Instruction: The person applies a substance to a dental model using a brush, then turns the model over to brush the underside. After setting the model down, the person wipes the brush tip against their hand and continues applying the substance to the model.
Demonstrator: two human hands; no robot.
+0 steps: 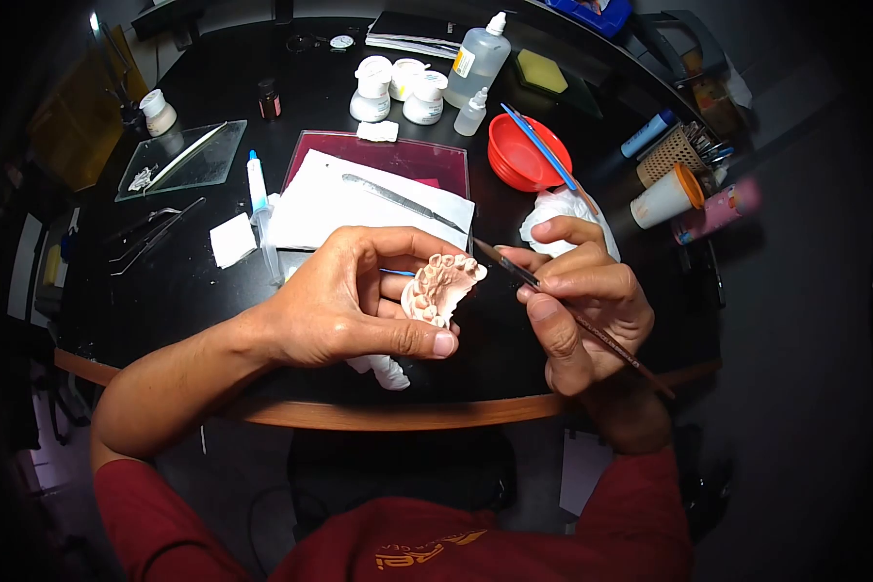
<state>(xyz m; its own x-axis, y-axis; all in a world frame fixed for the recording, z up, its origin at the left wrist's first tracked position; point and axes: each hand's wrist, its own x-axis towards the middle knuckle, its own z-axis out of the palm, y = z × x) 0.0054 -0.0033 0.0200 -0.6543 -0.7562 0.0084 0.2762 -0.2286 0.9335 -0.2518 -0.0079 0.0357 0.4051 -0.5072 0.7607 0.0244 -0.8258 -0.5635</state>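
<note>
Centrally, above the near edge of the black counter (165,291), the left hand (344,296) was closed on a plaster tooth cast (441,288), pinching it between the thumb below and the curled fingers behind, with the teeth turned up toward the camera. The right hand (582,301) was pressed together around a thin brush (640,369), gripping it between thumb and forefinger. The brush tip met the right end of the tooth cast, and its brown handle ran down and to the right past the counter edge.

A second white plaster piece (383,371) lay on the counter beneath the left hand, partly hidden by it. Just behind the hands lay a white paper sheet (359,199) on a dark red slab (427,160), with a metal spatula (398,202) lying across the paper. The left hand covered the sheet's near edge. A crumpled tissue (553,209) sat directly behind the right hand, and a red bowl (519,160) with a blue stick (543,150) resting on its rim stood behind that.

To the left lay a syringe (259,199), a small white pad (231,240), tweezers (155,233) and a glass plate (189,155). At the far side stood three white jars (398,87), a squeeze bottle (477,60) and a small dropper bottle (471,113). At the right stood a cup with an orange lid (669,194) beside a basket of tools (674,150).
</note>
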